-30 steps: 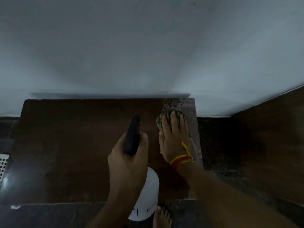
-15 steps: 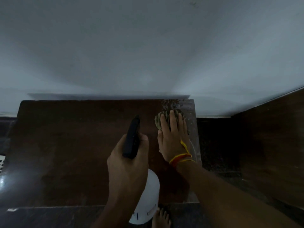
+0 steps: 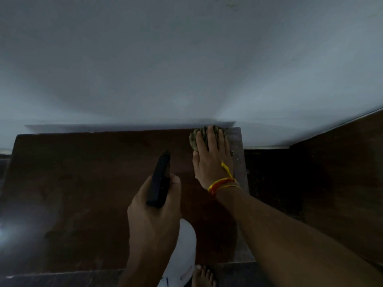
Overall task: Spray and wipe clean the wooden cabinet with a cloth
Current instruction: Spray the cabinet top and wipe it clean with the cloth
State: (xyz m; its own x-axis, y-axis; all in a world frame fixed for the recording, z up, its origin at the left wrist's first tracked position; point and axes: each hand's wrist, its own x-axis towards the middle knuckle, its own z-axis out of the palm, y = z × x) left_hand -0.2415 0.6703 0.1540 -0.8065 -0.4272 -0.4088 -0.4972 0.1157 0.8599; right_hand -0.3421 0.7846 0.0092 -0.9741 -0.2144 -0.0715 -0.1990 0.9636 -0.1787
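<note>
Partly hidden, the greenish cloth [image 3: 204, 134] shows only around the fingers of the right hand [image 3: 212, 157], which lies flat with straight fingers pressing it onto the wooden cabinet [image 3: 83, 193] at the top's 1 o'clock corner, touching the wall [image 3: 186, 59]. The left hand [image 3: 154, 216] curls round the spray bottle [image 3: 180, 264], thumb beside its black trigger head [image 3: 159, 179]; the white body is cut off at 6 o'clock, beside a bare foot [image 3: 204, 276]. Dim light blurs the wood grain. Bare cabinet top stretches toward 9 o'clock, its right edge just beside the wrist threads [image 3: 222, 183]. Since 1 second ago, the cloth has slid from mid-depth up to the back edge.
</note>
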